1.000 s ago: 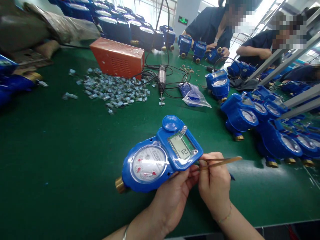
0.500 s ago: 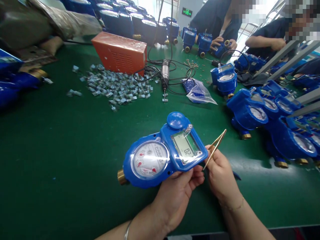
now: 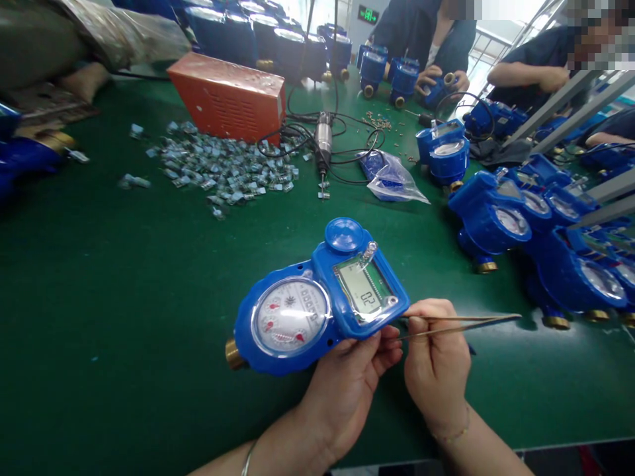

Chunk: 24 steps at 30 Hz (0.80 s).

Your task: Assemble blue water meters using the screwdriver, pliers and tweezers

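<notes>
A blue water meter (image 3: 290, 317) with a round dial and a small lit display (image 3: 360, 291) is held tilted above the green table. My left hand (image 3: 347, 383) is closed around its underside, and the fingertips show below the display end. In my right hand (image 3: 436, 357) are brass-coloured tweezers (image 3: 476, 322), pinched between thumb and fingers. Their joined end points right, while the tips reach the meter's right edge, where the body hides them. A round blue cap (image 3: 344, 235) stands open at the top of the display housing.
Behind the meter lie a heap of small clear-and-metal parts (image 3: 223, 165), an orange box (image 3: 228, 96), an electric screwdriver (image 3: 323, 142) with cables and a plastic bag (image 3: 394, 178). More blue meters (image 3: 496, 215) line the right. Co-workers' hands (image 3: 431, 79) work at the back.
The tweezers have swung from slanting upward to nearly level, and my right hand has turned with them. The meter appears slightly further left, as does the whole scene.
</notes>
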### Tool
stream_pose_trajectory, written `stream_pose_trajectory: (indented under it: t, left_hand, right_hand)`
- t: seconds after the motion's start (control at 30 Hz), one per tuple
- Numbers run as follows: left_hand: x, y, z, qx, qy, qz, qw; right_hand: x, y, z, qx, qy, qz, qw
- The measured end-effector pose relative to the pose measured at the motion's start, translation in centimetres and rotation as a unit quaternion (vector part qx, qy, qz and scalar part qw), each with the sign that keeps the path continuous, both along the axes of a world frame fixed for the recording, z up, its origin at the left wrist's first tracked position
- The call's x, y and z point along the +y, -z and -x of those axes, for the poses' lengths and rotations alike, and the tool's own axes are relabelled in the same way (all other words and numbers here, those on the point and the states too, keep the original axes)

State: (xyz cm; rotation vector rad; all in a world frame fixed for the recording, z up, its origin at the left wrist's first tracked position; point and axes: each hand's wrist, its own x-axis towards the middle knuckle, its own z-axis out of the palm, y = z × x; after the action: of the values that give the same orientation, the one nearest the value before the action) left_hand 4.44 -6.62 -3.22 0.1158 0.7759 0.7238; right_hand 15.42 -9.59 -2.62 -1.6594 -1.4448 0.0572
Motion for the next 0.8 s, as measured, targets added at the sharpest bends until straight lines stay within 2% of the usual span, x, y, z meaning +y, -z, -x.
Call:
stream_pose_trajectory:
  t: [0.2,0.43,0.8]
  left_hand:
    - [-0.13,0.09,0.14,-0.009,-0.002,0.004,1.000]
    - [-0.11,0.11,0.29,-0.022,-0.003,-0.001,1.000]
    - [-0.21,0.04,0.27,-0.027,-0.006,0.001,1.000]
  right_hand:
    - [-0.18,0.07,0.03,-0.029,-0.008,0.000,1.000]
    - [-0.60,-0.40,0.44,-0.135,-0.015,-0.012,0.991]
    - [-0.86,-0.38,0.46,-0.167,-0.010,-0.010,0.986]
